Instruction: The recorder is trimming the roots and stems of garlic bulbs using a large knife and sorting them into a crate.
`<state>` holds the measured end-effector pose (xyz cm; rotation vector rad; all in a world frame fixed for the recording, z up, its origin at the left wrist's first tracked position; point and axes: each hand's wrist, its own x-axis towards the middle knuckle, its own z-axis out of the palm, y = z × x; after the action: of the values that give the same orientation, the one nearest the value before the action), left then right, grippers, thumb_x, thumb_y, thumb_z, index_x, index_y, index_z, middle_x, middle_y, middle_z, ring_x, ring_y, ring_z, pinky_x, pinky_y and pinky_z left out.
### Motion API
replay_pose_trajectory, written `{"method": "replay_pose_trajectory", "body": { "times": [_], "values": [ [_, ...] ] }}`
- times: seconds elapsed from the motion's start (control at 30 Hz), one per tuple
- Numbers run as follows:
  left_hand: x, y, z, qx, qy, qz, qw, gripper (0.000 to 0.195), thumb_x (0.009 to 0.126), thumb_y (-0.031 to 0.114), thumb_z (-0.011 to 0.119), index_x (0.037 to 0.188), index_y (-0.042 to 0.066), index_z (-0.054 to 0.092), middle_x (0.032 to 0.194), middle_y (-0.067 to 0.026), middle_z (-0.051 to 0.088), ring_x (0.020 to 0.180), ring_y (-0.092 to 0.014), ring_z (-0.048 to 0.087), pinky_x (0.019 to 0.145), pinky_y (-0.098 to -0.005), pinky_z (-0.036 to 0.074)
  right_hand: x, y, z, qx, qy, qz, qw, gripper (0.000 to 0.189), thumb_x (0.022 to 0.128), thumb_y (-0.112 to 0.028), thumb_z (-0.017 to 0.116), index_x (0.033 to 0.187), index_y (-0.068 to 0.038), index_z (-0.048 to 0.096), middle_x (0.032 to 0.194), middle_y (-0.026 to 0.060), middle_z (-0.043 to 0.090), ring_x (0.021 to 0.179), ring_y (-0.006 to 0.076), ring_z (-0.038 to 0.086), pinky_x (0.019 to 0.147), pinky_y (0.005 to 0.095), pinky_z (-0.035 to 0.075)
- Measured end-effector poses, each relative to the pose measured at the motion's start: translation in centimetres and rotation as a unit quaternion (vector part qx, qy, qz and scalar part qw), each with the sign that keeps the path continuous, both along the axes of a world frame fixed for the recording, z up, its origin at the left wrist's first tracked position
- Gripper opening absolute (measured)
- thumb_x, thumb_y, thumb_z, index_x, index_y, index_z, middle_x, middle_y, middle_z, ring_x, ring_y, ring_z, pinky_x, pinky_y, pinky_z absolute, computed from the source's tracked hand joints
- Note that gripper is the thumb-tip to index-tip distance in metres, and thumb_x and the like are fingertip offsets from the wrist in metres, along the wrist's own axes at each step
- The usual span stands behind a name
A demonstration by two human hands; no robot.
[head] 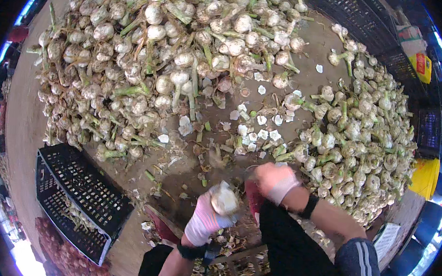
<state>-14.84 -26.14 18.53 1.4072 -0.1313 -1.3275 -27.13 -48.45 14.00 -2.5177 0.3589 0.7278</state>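
My left hand, in a pale striped glove, is closed around a white garlic bulb in front of my knees. To its right, my right hand is balled up and blurred by motion. A light wrap covers its palm and wrist, and a dark band sits higher on the wrist. Whether it grips a tool is hidden by the blur. Beyond both hands, cut root ends and bits of green stalk lie scattered over the dirty floor.
A large heap of garlic with stalks spreads ahead and left; another garlic heap lies right. A black plastic crate stands tilted at left, by red mesh sacks. Dark crates and a yellow bucket line the right side.
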Motion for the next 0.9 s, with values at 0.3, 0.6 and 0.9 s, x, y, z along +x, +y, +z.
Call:
{"method": "replay_pose_trajectory", "body": {
  "times": [0.3,0.6,0.9],
  "values": [
    [-1.0,-3.3,1.1,-0.159,-0.041,0.103,0.981,0.098,0.058,0.028,0.100,0.137,0.006,0.046,0.120,-0.0042,0.062,0.110,-0.016,0.060,0.101,-0.0343,0.049,1.7,1.2,0.9,0.477,-0.027,-0.294,0.828,0.043,0.089,-0.042,0.075,0.103,-0.002,0.069,0.085,0.0111,0.072,0.072,0.0170,0.068,0.067,0.0332,0.055],
    [-1.3,-2.0,1.3,-0.046,0.134,-0.002,0.990,0.057,0.088,0.016,0.078,0.138,0.007,0.052,0.125,-0.0057,0.061,0.115,-0.017,0.059,0.091,-0.0336,0.053,2.6,-0.8,4.3,0.369,-0.040,-0.347,0.861,0.032,0.081,-0.031,0.082,0.095,-0.005,0.070,0.083,0.0077,0.071,0.074,0.0201,0.068,0.067,0.0360,0.054],
    [0.1,-2.7,1.3,0.045,0.012,0.153,0.987,0.030,0.093,0.012,0.070,0.122,0.001,0.067,0.101,-0.0036,0.071,0.084,-0.011,0.062,0.076,-0.0279,0.053,-2.2,-0.3,-1.3,0.074,0.127,-0.013,0.989,0.033,0.090,-0.034,0.061,0.103,-0.005,0.071,0.099,0.0199,0.072,0.095,0.0394,0.069,0.087,0.0474,0.055]
  ]
}}
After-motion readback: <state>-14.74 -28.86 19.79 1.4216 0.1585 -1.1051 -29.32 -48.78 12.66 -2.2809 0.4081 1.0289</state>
